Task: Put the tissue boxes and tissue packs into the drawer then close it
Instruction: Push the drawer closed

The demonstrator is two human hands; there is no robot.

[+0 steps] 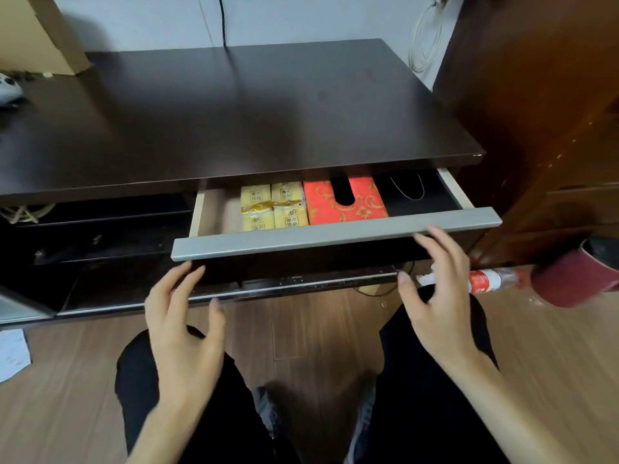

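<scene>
The drawer (335,234) with a grey front bar stands partly pulled out under the dark cabinet top (234,112). Inside it lie several yellow tissue packs (273,205) and, to their right, a red tissue box (346,202) with gold patterning and a dark oval slot. A black box (415,195) sits at the drawer's right end. My left hand (182,326) hovers just below the drawer's left front, fingers spread, holding nothing. My right hand (438,289) is at the right of the front bar, fingertips at its lower edge, holding nothing.
A plastic bottle (485,279) with a red label lies on the wooden floor at the right, next to a dark red bin (582,272). A brown wooden cabinet (542,95) stands at the right. Open dark shelves (100,236) are left of the drawer. My knees are below.
</scene>
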